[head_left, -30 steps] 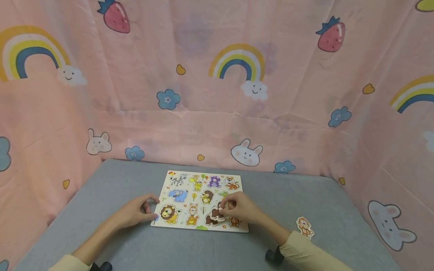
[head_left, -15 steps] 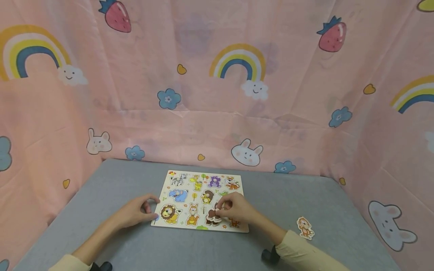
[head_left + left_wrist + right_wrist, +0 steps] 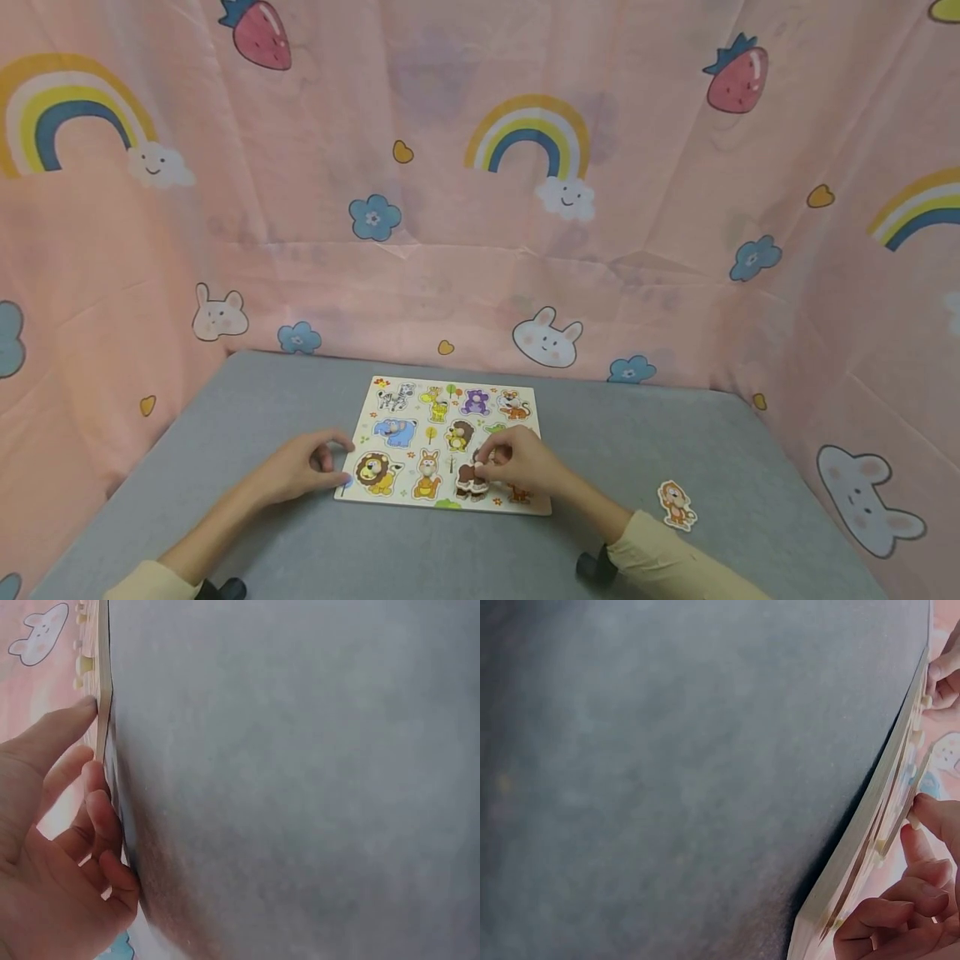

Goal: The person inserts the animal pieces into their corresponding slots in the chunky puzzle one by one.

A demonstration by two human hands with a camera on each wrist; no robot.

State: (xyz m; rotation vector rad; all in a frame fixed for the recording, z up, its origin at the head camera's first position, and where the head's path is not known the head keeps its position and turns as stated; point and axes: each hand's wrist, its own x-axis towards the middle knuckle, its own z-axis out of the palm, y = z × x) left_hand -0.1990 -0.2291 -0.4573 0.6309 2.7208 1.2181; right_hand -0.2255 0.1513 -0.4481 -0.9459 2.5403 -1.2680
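An animal peg puzzle board [image 3: 397,498] lies on the table. My right hand [image 3: 521,460] pinches a brown animal-shaped puzzle piece [image 3: 470,478] by its knob between thumb and index finger, over the board's front right. In the right wrist view the piece [image 3: 907,814] looks tilted, just above the board; whether its lower edge touches is unclear. Part of that board area is hidden behind the hand. My left hand [image 3: 300,467] touches the board's left edge with thumb and index finger spread along it. The left wrist view shows the thumb [image 3: 64,724] against that edge.
A loose monkey piece [image 3: 677,506] lies on the grey tabletop [image 3: 607,450], right of the board. A lion piece [image 3: 377,473], a kangaroo piece [image 3: 426,475] and several others sit on the board. A pink printed curtain [image 3: 420,283] surrounds the table.
My right hand has moved slightly left with the brown piece, then stayed nearly still over the front right of the board. The left hand has kept its place at the board's edge.
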